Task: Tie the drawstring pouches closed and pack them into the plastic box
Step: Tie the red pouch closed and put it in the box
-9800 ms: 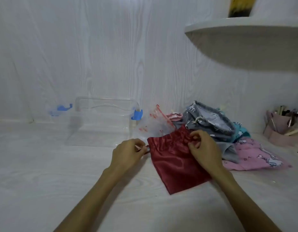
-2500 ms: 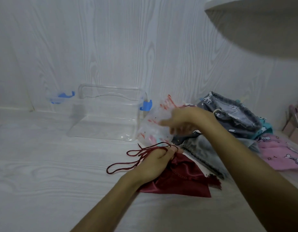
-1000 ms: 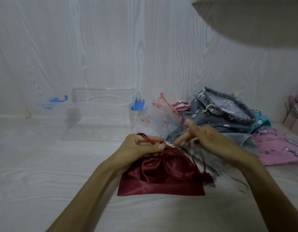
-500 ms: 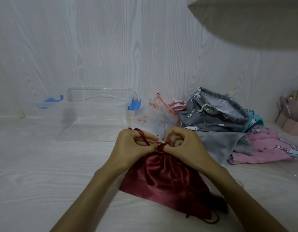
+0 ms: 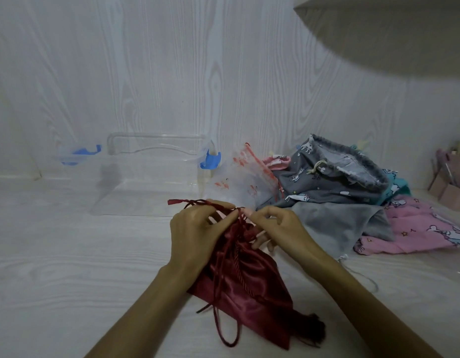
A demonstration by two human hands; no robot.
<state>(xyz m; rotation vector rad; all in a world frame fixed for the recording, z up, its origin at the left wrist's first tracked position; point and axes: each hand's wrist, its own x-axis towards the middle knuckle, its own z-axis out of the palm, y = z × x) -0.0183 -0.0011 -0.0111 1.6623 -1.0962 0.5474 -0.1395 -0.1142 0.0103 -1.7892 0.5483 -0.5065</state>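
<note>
A dark red satin drawstring pouch (image 5: pixel 249 280) lies on the white table in front of me, its neck gathered tight. My left hand (image 5: pixel 195 233) pinches the red cord at the neck, and a loop of it sticks out to the left. My right hand (image 5: pixel 278 228) grips the cord on the other side of the neck. Loose cord ends trail over the pouch toward me. The clear plastic box (image 5: pixel 151 174) with blue latches stands open and empty behind, to the left.
A pile of other pouches lies at the right: a sheer one with red print (image 5: pixel 239 182), a grey unicorn one (image 5: pixel 327 177), a plain grey one (image 5: pixel 339 226) and a pink one (image 5: pixel 425 228). A pink holder (image 5: pixel 453 179) sits far right. A shelf (image 5: pixel 391 29) overhangs the upper right.
Both hands came together at the red pouch's neck and now pull the cord apart; the pouch has turned, its bottom and tassel nearer me. The cord loop now shows left.
</note>
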